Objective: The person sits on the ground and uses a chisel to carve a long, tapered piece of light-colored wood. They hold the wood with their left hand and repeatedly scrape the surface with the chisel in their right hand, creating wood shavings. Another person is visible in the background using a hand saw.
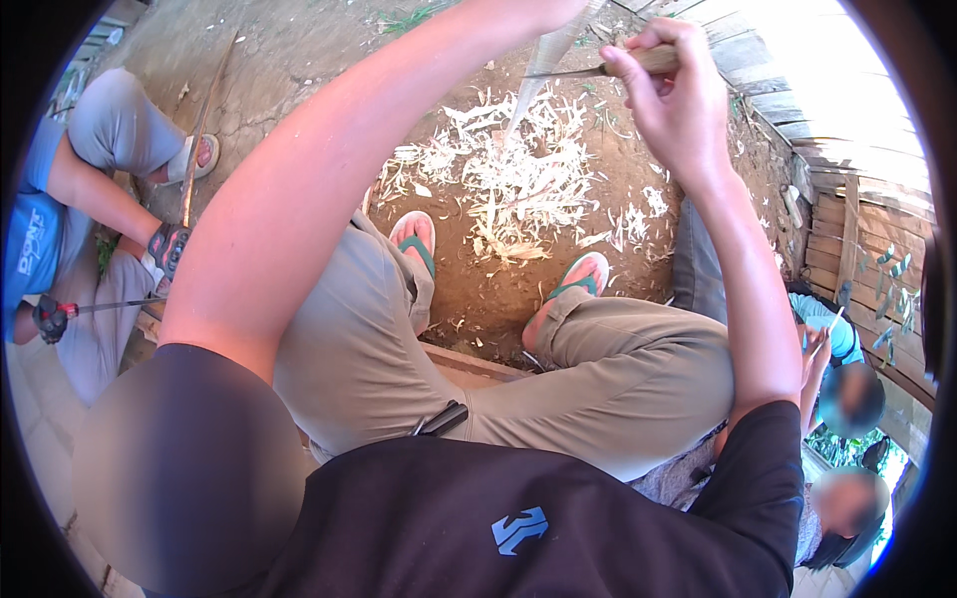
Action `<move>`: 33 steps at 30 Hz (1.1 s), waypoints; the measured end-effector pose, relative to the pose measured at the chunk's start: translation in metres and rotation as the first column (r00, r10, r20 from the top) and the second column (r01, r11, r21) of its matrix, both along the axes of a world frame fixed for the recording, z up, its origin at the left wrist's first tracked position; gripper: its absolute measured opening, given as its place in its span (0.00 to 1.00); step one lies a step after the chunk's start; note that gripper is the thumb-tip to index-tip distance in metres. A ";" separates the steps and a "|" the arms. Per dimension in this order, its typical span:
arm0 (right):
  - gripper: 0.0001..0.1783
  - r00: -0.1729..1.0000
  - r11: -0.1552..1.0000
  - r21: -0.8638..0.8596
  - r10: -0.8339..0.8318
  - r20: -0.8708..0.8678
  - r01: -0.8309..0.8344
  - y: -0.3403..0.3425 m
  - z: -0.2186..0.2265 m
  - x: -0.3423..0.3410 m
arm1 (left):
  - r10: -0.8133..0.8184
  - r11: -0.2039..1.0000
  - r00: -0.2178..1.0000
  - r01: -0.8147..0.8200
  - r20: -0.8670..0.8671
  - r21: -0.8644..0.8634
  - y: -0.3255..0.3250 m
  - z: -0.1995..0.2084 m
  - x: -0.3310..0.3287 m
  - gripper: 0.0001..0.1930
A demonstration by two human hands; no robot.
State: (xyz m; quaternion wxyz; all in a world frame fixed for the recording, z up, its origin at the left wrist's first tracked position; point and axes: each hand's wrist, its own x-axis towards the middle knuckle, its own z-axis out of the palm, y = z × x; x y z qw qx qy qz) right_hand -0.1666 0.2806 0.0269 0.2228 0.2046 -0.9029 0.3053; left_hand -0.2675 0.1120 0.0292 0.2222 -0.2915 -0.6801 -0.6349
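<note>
My right hand [678,95] is closed round the wooden handle [653,61] of a knife. Its thin dark blade [568,74] points left and crosses a pale, tapering wooden strip [543,75]. The strip slants down from my left hand [548,8] to a narrow tip over the shavings; whether the tip touches the ground I cannot tell. The top edge of the view cuts off most of my left hand, and its fingers are hidden, but the strip's upper end runs into it. Pale wood shavings [528,194] lie heaped on the dirt below.
My feet in green-strapped sandals [424,254] flank the shavings. At left, a person with gloved hands [167,247] holds a red-handled blade [110,305] and a long strip [204,120]. Two more people [835,334] sit at right, beside a plank wall [847,229].
</note>
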 end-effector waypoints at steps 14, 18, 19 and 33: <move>0.19 0.995 0.994 -0.103 0.018 -0.096 -0.028 -0.002 0.006 0.003 | -0.017 0.983 1.000 0.017 0.000 0.184 0.005 0.000 -0.001 0.29; 0.19 0.997 0.991 -0.122 0.042 -0.069 -0.050 0.004 0.009 0.001 | -0.128 0.967 0.990 0.113 0.056 0.227 0.000 -0.004 -0.006 0.27; 0.19 0.994 0.990 -0.123 0.063 -0.091 -0.074 0.005 0.011 0.000 | -0.079 0.982 0.995 0.068 0.058 0.176 -0.002 -0.003 -0.008 0.27; 0.17 0.994 0.999 -0.037 0.019 -0.104 -0.023 0.007 0.010 -0.001 | -0.055 0.991 0.991 0.039 0.122 0.129 -0.005 -0.003 -0.006 0.25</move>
